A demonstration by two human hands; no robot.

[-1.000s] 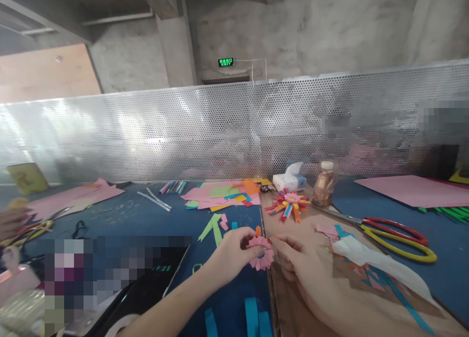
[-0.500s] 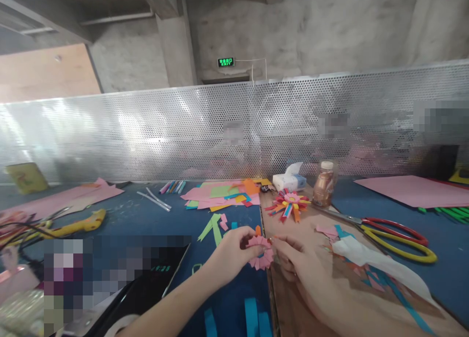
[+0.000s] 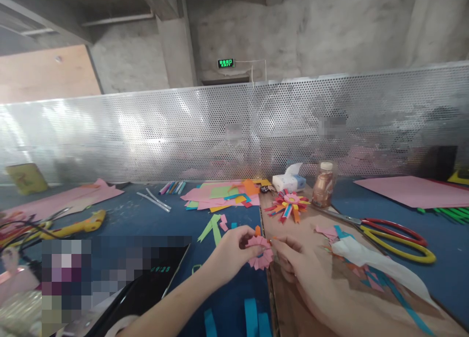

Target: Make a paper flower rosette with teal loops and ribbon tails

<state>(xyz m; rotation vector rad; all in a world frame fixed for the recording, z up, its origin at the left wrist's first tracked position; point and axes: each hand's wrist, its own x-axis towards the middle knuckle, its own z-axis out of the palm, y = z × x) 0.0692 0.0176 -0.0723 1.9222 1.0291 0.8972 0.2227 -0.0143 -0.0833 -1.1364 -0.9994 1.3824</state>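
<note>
A pleated pink paper rosette with a hole in its middle is pinched between the thumb and fingers of my left hand. Blue shows through the hole. At the rosette's right edge, my right hand is closed in a pinch; a bit of orange shows at its fingertips, too small to make out. An orange paper piece sticks up just behind the rosette. Farther back lies a finished-looking multicoloured paper flower with red, yellow, blue and orange strips.
Red-and-yellow-handled scissors and paper scraps with white tissue lie on the right. Behind stand a brown drink bottle and a tissue pack. Coloured paper sheets, a yellow glue gun and a black screen are leftward.
Both hands stay almost in place around the pink rosette. My right fingertips have shifted very slightly at its edge; nothing else visibly differs.
</note>
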